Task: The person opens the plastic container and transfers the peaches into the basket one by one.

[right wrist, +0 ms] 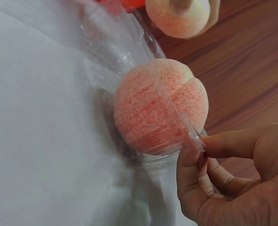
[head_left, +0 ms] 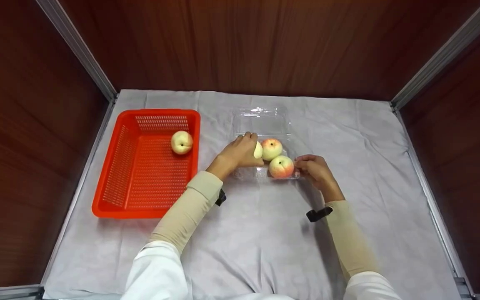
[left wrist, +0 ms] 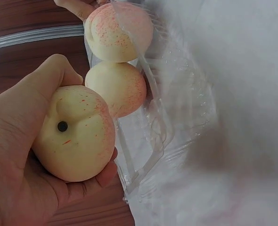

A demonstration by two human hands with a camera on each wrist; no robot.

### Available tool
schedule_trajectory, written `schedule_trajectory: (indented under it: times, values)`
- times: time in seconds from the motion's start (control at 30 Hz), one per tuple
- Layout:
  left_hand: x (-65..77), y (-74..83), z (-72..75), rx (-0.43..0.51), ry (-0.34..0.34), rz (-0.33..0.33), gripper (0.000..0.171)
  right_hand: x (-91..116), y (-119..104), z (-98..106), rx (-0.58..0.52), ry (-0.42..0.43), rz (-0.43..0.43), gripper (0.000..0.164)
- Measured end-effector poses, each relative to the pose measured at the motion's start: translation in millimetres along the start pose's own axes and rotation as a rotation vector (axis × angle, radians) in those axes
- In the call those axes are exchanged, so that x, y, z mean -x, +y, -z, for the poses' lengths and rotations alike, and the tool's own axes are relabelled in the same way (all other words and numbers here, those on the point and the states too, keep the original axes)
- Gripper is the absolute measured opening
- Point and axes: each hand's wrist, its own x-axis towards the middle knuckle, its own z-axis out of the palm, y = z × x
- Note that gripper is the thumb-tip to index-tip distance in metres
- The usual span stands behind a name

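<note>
My left hand (head_left: 244,151) grips a peach (left wrist: 75,134), thumb on one side and fingers curled round the other. It is over the left part of a clear plastic clamshell box (head_left: 261,124), whose lid lies open toward the back. Two more peaches, one behind (head_left: 271,149) and one in front (head_left: 281,167), sit in the box's right part, touching each other. At the box's right edge my right hand (head_left: 315,168) pinches the plastic rim (right wrist: 195,136) between thumb and forefinger, right beside the front peach.
To the left stands a red plastic basket (head_left: 144,212) with perforated walls, a single peach (head_left: 181,142) inside near its right wall. A pale grey cloth (head_left: 256,233) covers the table. Brown wood-grain panels (head_left: 240,46) enclose the back and both sides.
</note>
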Motion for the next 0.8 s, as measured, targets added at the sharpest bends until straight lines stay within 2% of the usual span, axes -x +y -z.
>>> schedule_trajectory:
  times: [0.47, 0.8]
  values:
    - [0.0, -2.9, 12.8, 0.023, -0.004, -0.005, 0.075, -0.4, -0.8, 0.9, 0.003, -0.022, 0.005, 0.03]
    - [1.4, -4.9, 18.3, 0.031, 0.006, 0.003, 0.082, 1.0, -0.6, -0.3, 0.022, 0.002, 0.007, 0.026]
